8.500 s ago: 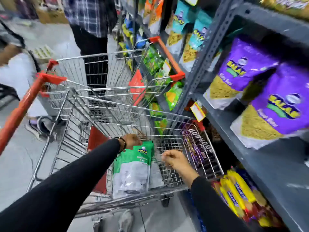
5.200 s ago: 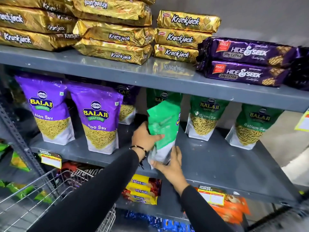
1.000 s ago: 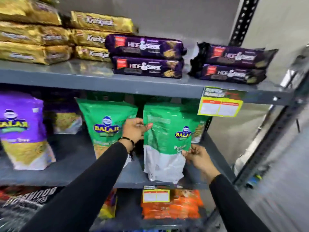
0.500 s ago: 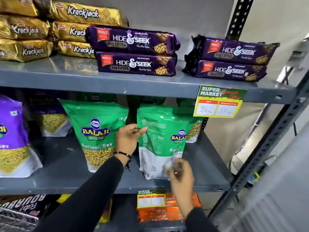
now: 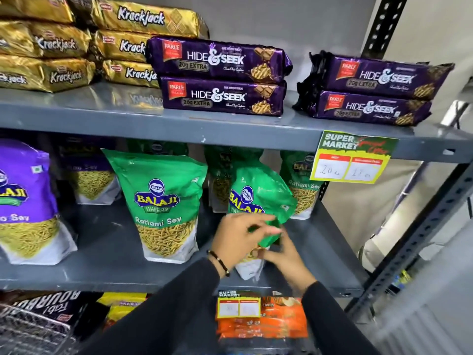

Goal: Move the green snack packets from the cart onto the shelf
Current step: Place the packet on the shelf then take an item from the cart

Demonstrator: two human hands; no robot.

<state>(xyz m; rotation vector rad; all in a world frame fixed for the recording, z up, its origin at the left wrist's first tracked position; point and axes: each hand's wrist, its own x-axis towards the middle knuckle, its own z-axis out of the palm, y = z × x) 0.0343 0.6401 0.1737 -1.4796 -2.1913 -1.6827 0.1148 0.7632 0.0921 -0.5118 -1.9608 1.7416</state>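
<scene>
A green Balaji snack packet (image 5: 258, 193) stands at the right of the grey middle shelf (image 5: 107, 272), turned and crumpled, its front partly facing me. My left hand (image 5: 236, 239) grips its lower front and my right hand (image 5: 284, 254) holds its lower right side. Another green packet (image 5: 161, 203) stands upright to the left, free of my hands. More green packets (image 5: 302, 185) stand behind, partly hidden. The wire cart (image 5: 30, 334) shows only as a corner at the bottom left.
Purple Balaji packets (image 5: 23, 201) fill the shelf's left. Gold Krackjack packs (image 5: 51, 60) and purple Hide & Seek packs (image 5: 220, 75) lie on the upper shelf. A price tag (image 5: 353, 157) hangs from its edge. Orange packets (image 5: 261, 321) sit below. A grey upright post (image 5: 419, 239) stands at the right.
The packet has been turned from back-facing towards front-facing. My left hand dropped from its top edge to its lower part, and my right hand moved up against its lower right side.
</scene>
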